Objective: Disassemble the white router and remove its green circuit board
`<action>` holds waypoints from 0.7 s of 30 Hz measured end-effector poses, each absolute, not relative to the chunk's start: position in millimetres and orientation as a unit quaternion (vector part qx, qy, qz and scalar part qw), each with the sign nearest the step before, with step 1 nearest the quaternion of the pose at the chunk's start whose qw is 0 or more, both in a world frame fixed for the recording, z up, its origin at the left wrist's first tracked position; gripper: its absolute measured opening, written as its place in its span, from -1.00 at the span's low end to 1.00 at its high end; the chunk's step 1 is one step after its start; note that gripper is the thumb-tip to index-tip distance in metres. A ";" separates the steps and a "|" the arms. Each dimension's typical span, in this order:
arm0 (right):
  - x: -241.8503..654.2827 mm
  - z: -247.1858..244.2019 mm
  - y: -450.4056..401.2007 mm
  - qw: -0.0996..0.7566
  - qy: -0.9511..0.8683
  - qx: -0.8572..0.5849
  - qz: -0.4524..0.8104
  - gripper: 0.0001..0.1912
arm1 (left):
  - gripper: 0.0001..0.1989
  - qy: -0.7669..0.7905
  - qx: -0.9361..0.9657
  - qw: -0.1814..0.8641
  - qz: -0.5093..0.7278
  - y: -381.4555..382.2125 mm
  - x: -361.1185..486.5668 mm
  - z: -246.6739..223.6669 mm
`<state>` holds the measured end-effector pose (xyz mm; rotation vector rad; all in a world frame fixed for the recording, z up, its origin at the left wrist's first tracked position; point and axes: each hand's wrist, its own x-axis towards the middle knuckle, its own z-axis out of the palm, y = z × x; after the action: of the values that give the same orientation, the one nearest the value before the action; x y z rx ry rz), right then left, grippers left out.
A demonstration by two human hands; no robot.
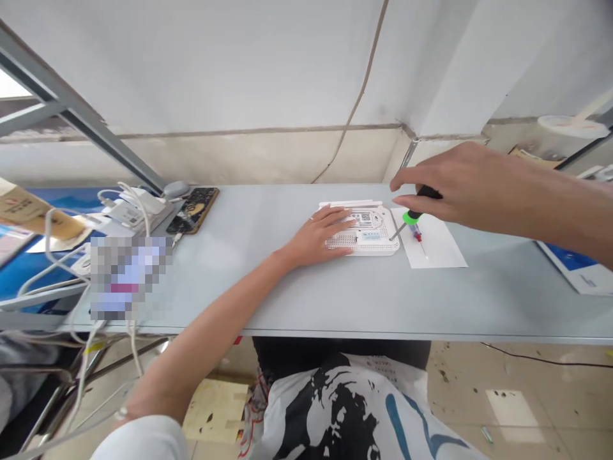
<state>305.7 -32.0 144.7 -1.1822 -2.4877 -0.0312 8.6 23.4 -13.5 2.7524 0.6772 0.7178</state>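
My left hand [318, 237] lies flat across a white router [380, 237], which is upside down on the table with its vented base and labels showing. My right hand [453, 185] is shut around a black-handled screwdriver [421, 204] with a green collar. Its thin metal shaft slants down to the router's right edge. Just right of the router is a sheet of white paper [438, 246], with a small red and blue item [416, 233] on it under the screwdriver. Thin white strips [349, 204] lie along the router's far edge.
The pale grey table [249, 297] meets a white wall behind. At its left stand a power strip with chargers and white cables [129, 211] and a phone in a patterned case [193, 209]. A blue-and-white box [575, 268] sits at the right edge.
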 end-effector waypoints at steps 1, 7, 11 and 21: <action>306.9 148.3 -33.1 0.161 -0.901 -0.404 -0.014 -0.84 | -0.42 0.234 0.935 0.110 0.241 23.3 8.3 -12.7; 303.9 157.8 -42.0 0.085 -0.924 -0.372 0.022 -0.74 | -0.41 0.227 0.938 0.099 0.242 23.8 6.1 -10.6; 296.1 142.0 -38.7 0.134 -0.892 -0.422 -0.085 -0.70 | -0.41 0.216 0.939 0.081 0.254 23.3 5.7 -11.4; 297.5 175.0 -51.7 0.262 -0.869 -0.414 -0.072 -0.88 | -0.50 0.233 0.913 0.149 0.300 12.2 11.9 -7.0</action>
<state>297.5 -51.7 175.0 -1.1193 -2.3525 -0.1941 11.9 12.2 -7.0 2.6246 0.6698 0.8613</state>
